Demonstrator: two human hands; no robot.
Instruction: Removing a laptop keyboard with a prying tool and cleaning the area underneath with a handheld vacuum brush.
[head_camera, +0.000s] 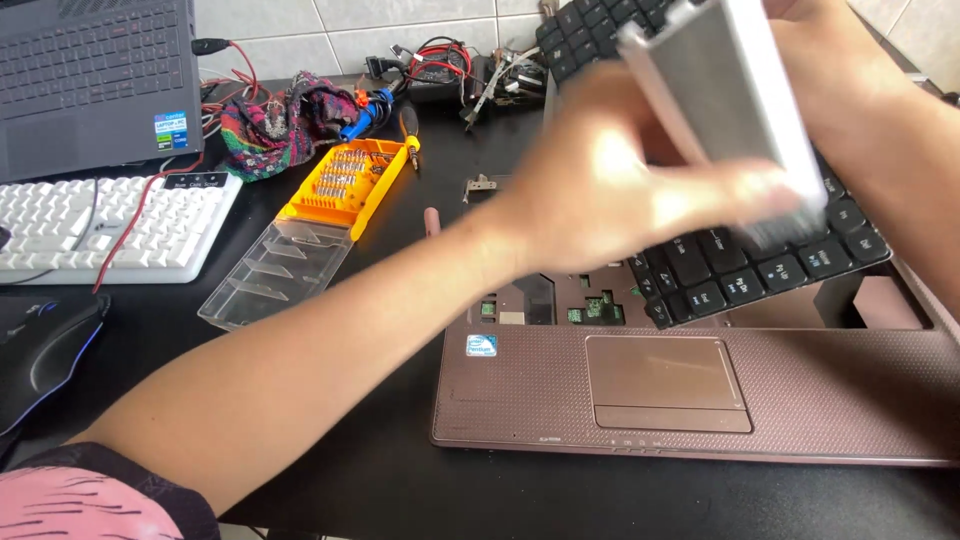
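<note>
Left hand (600, 185) fingers closed on grey flat module (735, 90), held above lifted keyboard (760, 260); right hand (850, 70) fingers hidden, grip unclear.

Bright, even light; the left hand (610, 180) and silver part (735, 95) are motion-blurred.

A black desk (400, 480) fills most of the view, and everything else is placed relative to it. Behind its far edge a wall of pale square tiles (350, 30) with thin grey joints is seen, running along the top of the picture. The desk's surface is evenly and softly lit, with only faint shadows cast on it. The floor cannot be made out.
</note>
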